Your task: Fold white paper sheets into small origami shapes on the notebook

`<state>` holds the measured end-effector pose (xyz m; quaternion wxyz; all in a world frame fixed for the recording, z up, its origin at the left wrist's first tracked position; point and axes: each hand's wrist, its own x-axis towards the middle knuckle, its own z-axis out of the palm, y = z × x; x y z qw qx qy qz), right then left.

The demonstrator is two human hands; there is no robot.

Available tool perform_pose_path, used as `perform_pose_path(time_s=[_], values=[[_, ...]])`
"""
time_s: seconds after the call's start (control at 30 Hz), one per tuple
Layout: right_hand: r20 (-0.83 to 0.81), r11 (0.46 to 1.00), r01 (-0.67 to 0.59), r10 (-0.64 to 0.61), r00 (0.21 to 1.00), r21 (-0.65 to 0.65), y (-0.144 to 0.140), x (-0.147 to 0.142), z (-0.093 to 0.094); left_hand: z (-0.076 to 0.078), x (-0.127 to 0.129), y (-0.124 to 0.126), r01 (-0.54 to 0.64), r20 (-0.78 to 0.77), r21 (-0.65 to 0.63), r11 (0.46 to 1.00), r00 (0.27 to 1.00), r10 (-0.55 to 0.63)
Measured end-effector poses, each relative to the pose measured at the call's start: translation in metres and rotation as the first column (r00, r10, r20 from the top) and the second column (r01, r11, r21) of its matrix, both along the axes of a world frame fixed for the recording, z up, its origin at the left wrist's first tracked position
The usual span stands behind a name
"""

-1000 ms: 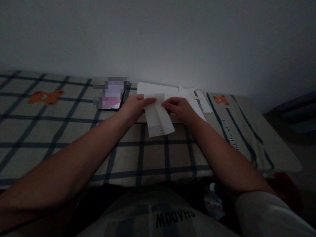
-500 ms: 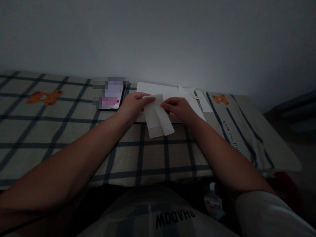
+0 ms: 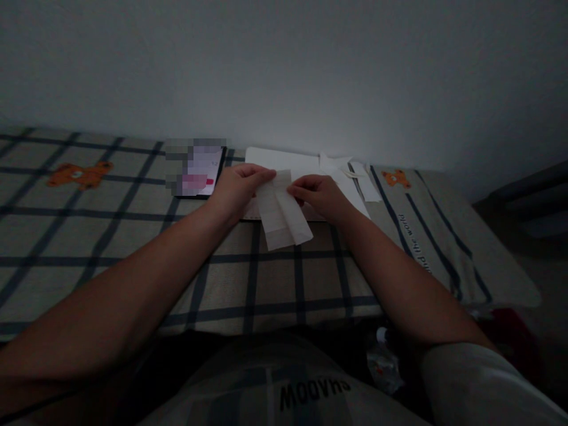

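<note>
Both hands' fingers [image 3: 266, 176] pinch folded paper [image 3: 284, 213] top edge; phone [image 3: 199, 171] left, bare cloth [image 3: 110, 236] nearer.

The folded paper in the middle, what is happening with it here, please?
A person holds a creased white paper at its far end with both hands, the left hand and the right hand, over a checked cloth. Its near end hangs loose toward the person. Behind it lie more white sheets and a phone, near the wall.
</note>
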<state>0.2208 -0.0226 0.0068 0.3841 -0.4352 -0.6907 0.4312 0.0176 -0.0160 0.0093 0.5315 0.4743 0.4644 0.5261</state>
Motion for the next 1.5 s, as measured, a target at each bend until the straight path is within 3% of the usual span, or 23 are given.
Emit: perform_pose_path(time_s=[0.23,0.33,0.43,0.63,0.83,1.03,1.17,1.33,1.5], values=[[-0.060,0.998,0.056,-0.054,0.997,0.025,0.003,0.001,-0.004,-0.006,-0.001,0.003,0.080,-0.048,0.006,0.997,0.996,-0.080],[-0.086,0.997,0.068,-0.065,0.994,0.027,0.003,0.001,-0.005,-0.004,0.000,0.000,0.144,-0.073,0.002,0.990,0.987,-0.144],[-0.077,0.997,0.073,-0.071,0.995,0.025,0.001,-0.001,-0.004,0.001,0.001,-0.003,0.128,-0.083,0.009,0.992,0.988,-0.127],[-0.079,0.990,0.138,-0.135,0.988,0.032,-0.001,-0.002,0.000,0.002,0.001,-0.006,0.188,-0.061,-0.124,0.974,0.979,-0.196],[-0.172,0.996,0.062,-0.072,0.983,-0.058,0.003,0.000,-0.005,0.002,-0.001,-0.006,0.113,-0.119,-0.141,0.984,0.984,-0.130],[-0.111,0.984,-0.014,-0.006,0.994,-0.179,0.007,0.005,-0.013,0.007,-0.001,-0.005,0.071,0.009,-0.087,0.994,0.997,-0.070],[-0.093,0.994,0.007,-0.017,0.995,-0.107,0.006,0.005,-0.010,0.004,-0.001,-0.003,0.070,0.026,-0.103,0.992,0.997,-0.067],[-0.095,0.998,0.059,-0.061,0.994,-0.031,0.004,0.004,-0.005,0.000,-0.001,-0.003,0.157,0.024,-0.135,0.978,0.988,-0.155],[-0.068,0.999,0.048,-0.050,0.996,-0.024,0.002,0.003,-0.005,0.006,0.000,-0.008,0.121,0.002,-0.139,0.983,0.993,-0.122]])
